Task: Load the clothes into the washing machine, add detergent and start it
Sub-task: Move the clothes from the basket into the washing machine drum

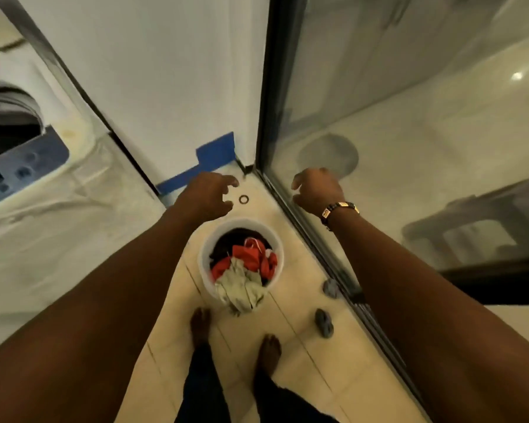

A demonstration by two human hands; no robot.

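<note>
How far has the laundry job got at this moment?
Done: the washing machine at the left stands with its tub open and dark inside. In hand: the left hand and right hand are both empty, reaching out above the white bucket, where the clothes sit in a pile. Left: loading the clothes, adding detergent (none in view) and starting the machine.

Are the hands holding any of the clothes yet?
No. The left hand and right hand hold nothing, fingers loosely curled above the bucket of clothes.
</note>
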